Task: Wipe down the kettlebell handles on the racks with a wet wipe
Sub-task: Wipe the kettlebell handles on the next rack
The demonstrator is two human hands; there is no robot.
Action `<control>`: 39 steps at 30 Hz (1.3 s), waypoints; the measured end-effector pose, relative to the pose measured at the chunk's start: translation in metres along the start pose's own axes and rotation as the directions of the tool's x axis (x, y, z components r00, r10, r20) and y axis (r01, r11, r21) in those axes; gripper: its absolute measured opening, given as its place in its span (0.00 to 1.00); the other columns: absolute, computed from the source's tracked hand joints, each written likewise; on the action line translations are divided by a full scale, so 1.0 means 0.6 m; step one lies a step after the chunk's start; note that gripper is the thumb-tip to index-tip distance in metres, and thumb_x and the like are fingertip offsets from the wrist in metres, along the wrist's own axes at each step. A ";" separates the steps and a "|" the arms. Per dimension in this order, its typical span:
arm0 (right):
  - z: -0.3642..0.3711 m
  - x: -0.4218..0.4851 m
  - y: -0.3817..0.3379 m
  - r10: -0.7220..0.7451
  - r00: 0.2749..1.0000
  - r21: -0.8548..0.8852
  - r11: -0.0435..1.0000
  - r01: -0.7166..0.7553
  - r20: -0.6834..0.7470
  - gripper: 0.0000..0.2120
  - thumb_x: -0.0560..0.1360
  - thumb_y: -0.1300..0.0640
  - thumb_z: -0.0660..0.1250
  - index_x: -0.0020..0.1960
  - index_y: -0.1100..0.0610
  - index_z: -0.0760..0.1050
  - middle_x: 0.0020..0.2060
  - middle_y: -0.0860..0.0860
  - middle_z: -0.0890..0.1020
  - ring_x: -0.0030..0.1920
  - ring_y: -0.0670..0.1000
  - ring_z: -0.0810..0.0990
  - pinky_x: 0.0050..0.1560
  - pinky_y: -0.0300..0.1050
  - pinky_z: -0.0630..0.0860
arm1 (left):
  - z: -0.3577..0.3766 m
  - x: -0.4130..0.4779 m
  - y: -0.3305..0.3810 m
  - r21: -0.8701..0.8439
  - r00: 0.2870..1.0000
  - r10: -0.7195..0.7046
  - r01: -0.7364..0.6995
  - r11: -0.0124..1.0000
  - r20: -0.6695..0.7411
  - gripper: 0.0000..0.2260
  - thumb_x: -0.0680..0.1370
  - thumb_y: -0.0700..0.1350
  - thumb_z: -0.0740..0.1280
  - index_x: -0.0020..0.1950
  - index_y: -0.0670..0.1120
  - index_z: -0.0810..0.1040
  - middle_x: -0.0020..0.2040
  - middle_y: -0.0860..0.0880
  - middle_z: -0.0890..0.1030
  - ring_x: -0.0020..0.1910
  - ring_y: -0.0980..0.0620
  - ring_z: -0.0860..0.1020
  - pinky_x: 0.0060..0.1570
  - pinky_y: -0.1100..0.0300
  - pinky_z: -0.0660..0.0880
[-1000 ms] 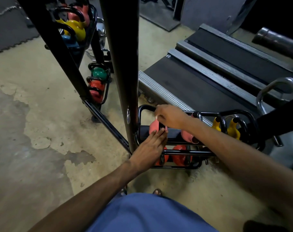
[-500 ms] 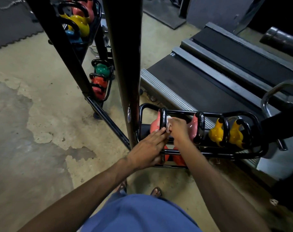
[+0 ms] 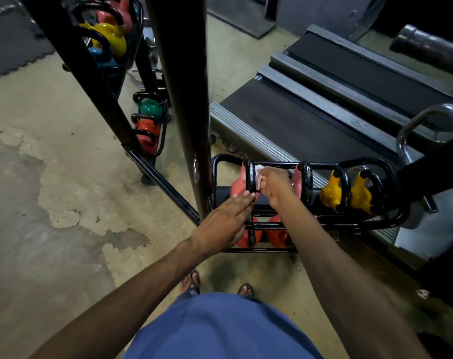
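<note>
Worn beige concrete floor [image 3: 64,255], surface flaking in pale patches. Dark grey interlocking rubber mat [image 3: 10,42] at far left. Grey-framed treadmill with black belt [image 3: 298,125] at right, just beside a thick black steel upright post [image 3: 178,73]. Dim lighting.

Dim, flat indoor light. Deep shadow far right of the black steel upright post [image 3: 184,99]; wide-angle bending at edges; detail soft throughout.

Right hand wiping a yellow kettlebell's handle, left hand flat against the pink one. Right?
One thing is off. The head view shows the right hand pressing the wipe on the handle of the leftmost pink kettlebell, not a yellow one. The yellow kettlebells sit further right, untouched. The left hand does lie flat against the pink one.
</note>
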State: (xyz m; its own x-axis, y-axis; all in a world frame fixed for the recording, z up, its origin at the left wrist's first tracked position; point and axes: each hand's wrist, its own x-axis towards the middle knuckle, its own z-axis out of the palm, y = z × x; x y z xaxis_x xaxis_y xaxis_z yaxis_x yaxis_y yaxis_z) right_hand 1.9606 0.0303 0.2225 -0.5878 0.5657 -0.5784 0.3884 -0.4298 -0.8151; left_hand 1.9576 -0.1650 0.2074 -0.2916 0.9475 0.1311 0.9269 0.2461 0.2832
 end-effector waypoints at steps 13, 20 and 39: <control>-0.017 -0.022 -0.039 -0.380 0.554 -0.653 -0.216 0.726 0.741 0.15 0.80 0.59 0.62 0.63 0.57 0.81 0.67 0.54 0.80 0.71 0.53 0.76 0.71 0.57 0.72 | 0.021 -0.020 0.015 0.152 0.996 0.013 -0.027 0.988 0.091 0.32 0.77 0.47 0.64 0.79 0.40 0.61 0.82 0.41 0.52 0.81 0.44 0.47 0.78 0.47 0.52; -0.039 -0.028 -0.060 -0.267 0.522 -0.586 -0.350 0.731 0.810 0.13 0.79 0.58 0.63 0.59 0.55 0.83 0.69 0.52 0.78 0.69 0.53 0.77 0.73 0.56 0.69 | 0.027 -0.018 0.030 0.163 0.995 -0.029 0.014 0.987 0.092 0.35 0.76 0.49 0.66 0.80 0.40 0.59 0.82 0.41 0.51 0.81 0.43 0.47 0.79 0.46 0.53; -0.048 -0.068 0.059 -0.353 0.931 -0.250 0.896 0.366 0.096 0.05 0.80 0.60 0.68 0.51 0.56 0.83 0.45 0.54 0.86 0.47 0.54 0.85 0.50 0.52 0.82 | -0.056 0.104 -0.064 -0.220 0.985 -0.161 0.145 0.965 -0.054 0.26 0.77 0.35 0.63 0.76 0.43 0.69 0.77 0.46 0.67 0.77 0.50 0.63 0.76 0.56 0.62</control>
State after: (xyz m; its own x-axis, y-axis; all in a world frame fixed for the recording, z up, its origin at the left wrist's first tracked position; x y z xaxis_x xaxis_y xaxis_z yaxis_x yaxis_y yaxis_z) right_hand 2.0186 0.0123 0.2161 -0.7526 0.6103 -0.2474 0.3107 -0.0022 -0.9505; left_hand 1.8957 -0.1221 0.2366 -0.4492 0.8832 0.1349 0.7997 0.3302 0.5014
